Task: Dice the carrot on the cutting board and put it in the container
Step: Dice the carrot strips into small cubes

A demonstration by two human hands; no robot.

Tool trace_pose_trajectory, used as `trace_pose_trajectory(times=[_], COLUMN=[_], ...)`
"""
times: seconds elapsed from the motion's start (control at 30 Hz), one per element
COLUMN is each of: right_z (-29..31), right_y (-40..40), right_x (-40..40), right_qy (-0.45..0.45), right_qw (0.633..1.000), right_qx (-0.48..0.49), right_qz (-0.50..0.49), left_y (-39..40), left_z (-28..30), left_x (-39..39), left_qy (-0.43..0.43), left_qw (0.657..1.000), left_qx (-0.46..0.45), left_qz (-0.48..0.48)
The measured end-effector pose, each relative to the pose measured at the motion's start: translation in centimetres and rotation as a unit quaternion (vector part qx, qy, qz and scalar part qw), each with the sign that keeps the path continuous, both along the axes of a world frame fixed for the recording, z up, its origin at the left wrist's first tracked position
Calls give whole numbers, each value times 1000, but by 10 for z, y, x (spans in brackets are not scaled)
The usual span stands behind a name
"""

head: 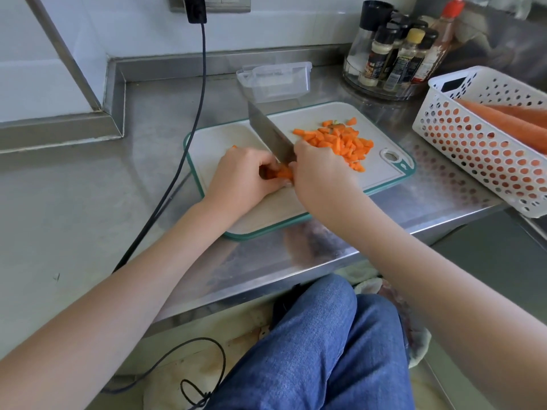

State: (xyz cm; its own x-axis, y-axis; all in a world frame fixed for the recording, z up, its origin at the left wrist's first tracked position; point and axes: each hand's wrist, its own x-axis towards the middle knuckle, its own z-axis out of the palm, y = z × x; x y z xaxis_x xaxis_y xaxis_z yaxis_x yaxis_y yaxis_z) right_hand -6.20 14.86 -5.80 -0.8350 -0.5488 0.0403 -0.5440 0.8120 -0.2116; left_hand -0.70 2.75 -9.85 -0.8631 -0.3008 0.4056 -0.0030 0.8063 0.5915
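- Progress, by my judgement, is well past halfway: a heap of diced carrot (340,143) lies on the right of the cutting board (381,170), and only a short carrot piece (282,173) remains uncut near the middle
- left hand (245,176) curls round that piece, pinning it to the board; right hand (319,176) grips the handle of a knife (270,134), the blade resting just beside the left fingers
- container (275,82) stands just beyond the board's far edge and looks empty; the transfer is not yet done
- bench (88,202) is stainless steel; a white perforated basket (473,161) with whole carrots sits at right; spice bottles (393,54) far right; a black cable (189,134) hangs from a wall socket
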Motion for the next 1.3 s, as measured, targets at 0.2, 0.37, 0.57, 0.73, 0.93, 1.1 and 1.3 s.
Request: trace_pose_trajectory(times=[0.2, 0.37, 0.57, 0.73, 0.93, 1.1, 1.3], right_z=[11, 20, 27, 22, 15, 2, 1], right_y=[5, 21, 27, 22, 18, 7, 3], right_x=[-16, -23, -8, -2, -1, -1, -5], right_qy=[-118, -124, -141, -135, -111, -62, -26], right_qw=[989, 979, 980, 980, 988, 998, 999], right_qx=[-82, -154, -136, -144, -106, -34, -6], right_qz=[14, -38, -8, -7, 8, -3, 22], left_y=[4, 1, -3, -3, -3, -4, -4], left_z=[2, 4, 2, 2, 0, -3, -2], left_x=[0, 1, 6, 7, 5, 4, 3], left_qy=[5, -2, -9, 2, 22, 20, 16], left_qw=[1000, 999, 999, 1000, 1000, 1000, 1000], left_qx=[16, 36, 27, 19, 22, 20, -4], left_qz=[21, 5, 15, 7, -1, -6, -1])
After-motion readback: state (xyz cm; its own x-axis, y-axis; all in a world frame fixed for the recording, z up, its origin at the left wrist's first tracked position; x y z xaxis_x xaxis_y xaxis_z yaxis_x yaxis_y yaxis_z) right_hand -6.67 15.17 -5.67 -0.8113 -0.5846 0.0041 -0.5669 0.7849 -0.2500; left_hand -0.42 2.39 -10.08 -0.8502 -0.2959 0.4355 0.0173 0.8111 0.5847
